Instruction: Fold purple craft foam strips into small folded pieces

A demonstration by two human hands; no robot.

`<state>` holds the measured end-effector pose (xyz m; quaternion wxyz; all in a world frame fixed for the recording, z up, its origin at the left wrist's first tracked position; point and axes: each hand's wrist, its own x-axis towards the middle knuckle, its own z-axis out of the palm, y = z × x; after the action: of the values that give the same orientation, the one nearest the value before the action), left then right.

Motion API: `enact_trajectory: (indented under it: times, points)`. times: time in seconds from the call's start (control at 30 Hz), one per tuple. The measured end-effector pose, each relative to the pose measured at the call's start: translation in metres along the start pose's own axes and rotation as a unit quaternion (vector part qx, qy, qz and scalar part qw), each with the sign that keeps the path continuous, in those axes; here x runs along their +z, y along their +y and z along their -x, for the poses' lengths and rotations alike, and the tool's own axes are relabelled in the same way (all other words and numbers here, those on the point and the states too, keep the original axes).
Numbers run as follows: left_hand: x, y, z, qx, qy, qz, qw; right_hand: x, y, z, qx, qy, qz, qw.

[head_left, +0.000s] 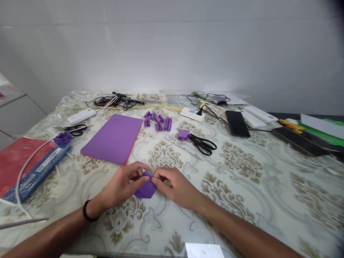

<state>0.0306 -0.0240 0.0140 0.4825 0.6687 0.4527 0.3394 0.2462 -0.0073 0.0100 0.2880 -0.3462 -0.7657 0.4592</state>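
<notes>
A small piece of purple paper (145,190) is pinched along its far edge between both hands, near the front of the table. My left hand (126,184) closes thumb and fingers on its left side, and my right hand (172,184) grips the right side the same way. The far edge looks folded over; the fingertips partly hide it. Beyond the hands lie several folded purple paper pieces (158,125) in a cluster. A purple paper square (184,134) sits by black-handled scissors (203,144), with a clear ruler (184,147) close by.
Purple sheets (114,138) lie left of centre, with red showing beneath. At far left are a red packet (18,161), a white cable (23,172) and more scissors (76,129). A power strip (192,114) and black phone (237,123) stand toward the back right.
</notes>
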Motion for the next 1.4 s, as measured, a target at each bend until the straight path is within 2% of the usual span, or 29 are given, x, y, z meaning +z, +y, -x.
enact_trajectory:
  times: [0.13, 0.27, 0.47, 0.6, 0.73, 0.9, 1.0, 1.1, 1.27, 1.4]
  points:
    - [0.000, 0.007, 0.002, -0.017, -0.035, -0.023, 0.999, -0.003, 0.001, 0.001, -0.055, -0.039, 0.030, 0.997]
    - [-0.002, 0.004, 0.003, -0.017, -0.045, -0.016, 0.999, -0.004, 0.001, 0.001, -0.053, -0.042, 0.038, 0.997]
    - [-0.003, -0.005, 0.003, -0.036, -0.006, 0.048, 0.998, -0.007, -0.004, 0.000, -0.024, 0.000, 0.006, 1.000]
    - [-0.002, -0.006, 0.002, -0.033, -0.004, 0.063, 0.997, -0.009, -0.003, 0.001, -0.010, 0.005, -0.006, 1.000]
    - [-0.001, -0.009, 0.000, -0.036, 0.022, 0.102, 0.994, -0.008, 0.001, 0.002, 0.015, 0.032, -0.067, 0.997]
    - [0.000, -0.013, -0.004, -0.009, 0.100, 0.153, 0.983, -0.006, 0.004, 0.002, 0.052, 0.023, -0.135, 0.989]
    - [0.002, -0.012, -0.005, -0.006, 0.111, 0.178, 0.978, -0.004, 0.005, 0.001, 0.076, 0.006, -0.146, 0.986]
    - [0.004, -0.010, -0.003, -0.014, 0.090, 0.149, 0.985, -0.002, 0.006, -0.001, 0.083, 0.006, -0.135, 0.987]
    - [0.002, -0.009, -0.002, 0.000, 0.016, 0.059, 0.998, -0.003, 0.009, -0.002, 0.087, 0.034, -0.090, 0.992]
    - [-0.001, -0.003, -0.002, -0.022, -0.051, -0.034, 0.998, -0.005, 0.010, -0.003, 0.091, 0.044, -0.071, 0.992]
